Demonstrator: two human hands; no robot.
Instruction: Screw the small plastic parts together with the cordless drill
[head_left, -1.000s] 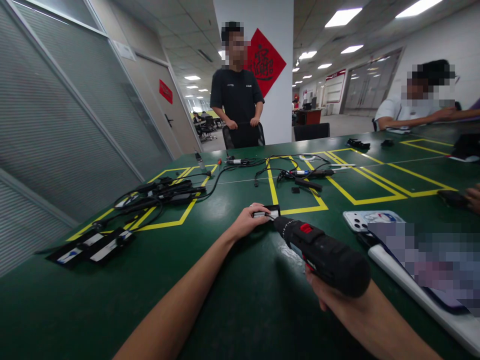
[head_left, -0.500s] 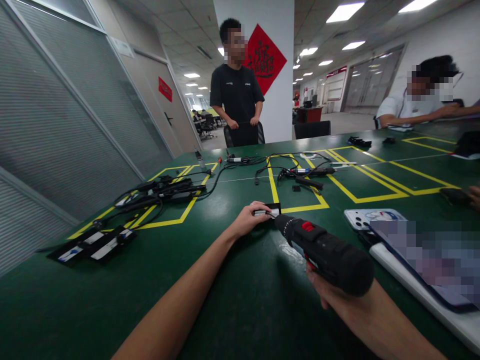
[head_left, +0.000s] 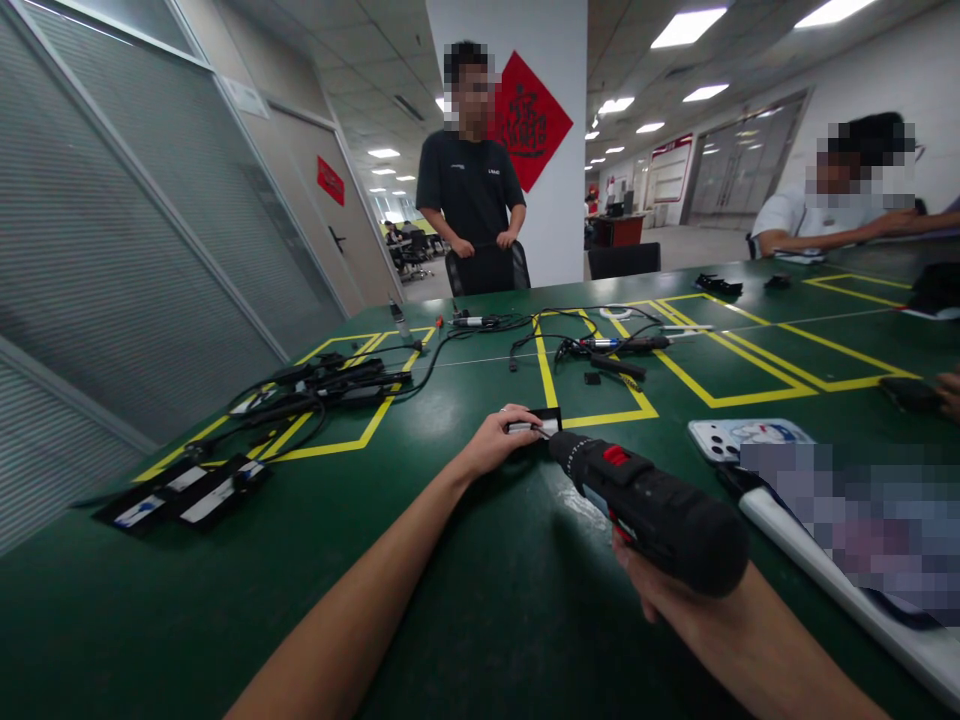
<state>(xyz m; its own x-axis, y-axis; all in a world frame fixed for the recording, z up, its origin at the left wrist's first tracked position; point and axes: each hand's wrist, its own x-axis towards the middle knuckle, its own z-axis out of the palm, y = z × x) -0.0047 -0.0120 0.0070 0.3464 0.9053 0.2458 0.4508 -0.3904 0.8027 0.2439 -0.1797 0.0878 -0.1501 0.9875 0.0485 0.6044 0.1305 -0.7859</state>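
Observation:
My right hand (head_left: pixel 637 577) is wrapped round the grip of a black cordless drill (head_left: pixel 649 500) with red switches. The drill points away from me and to the left, its thin bit by the fingertips of my left hand (head_left: pixel 496 442). Those fingers are closed on a small flat black piece with a silver-white strip (head_left: pixel 551 416), holding it against the green table (head_left: pixel 465 620). Just where the bit's tip meets the piece is too small to make out, and my fingers cover part of the piece.
Black cables and devices (head_left: pixel 330 380) lie in a heap to the left, near two black-and-white flat pieces (head_left: pixel 217 495). More cabled tools (head_left: pixel 622 345) lie ahead. At right, a phone (head_left: pixel 727 437) rests by a white stand (head_left: pixel 817 570). A person (head_left: pixel 472 190) stands across the table; another (head_left: pixel 825 215) sits right.
The standing person's head has turned and their body has shifted slightly. My hands, the drill and the small piece show hardly any movement.

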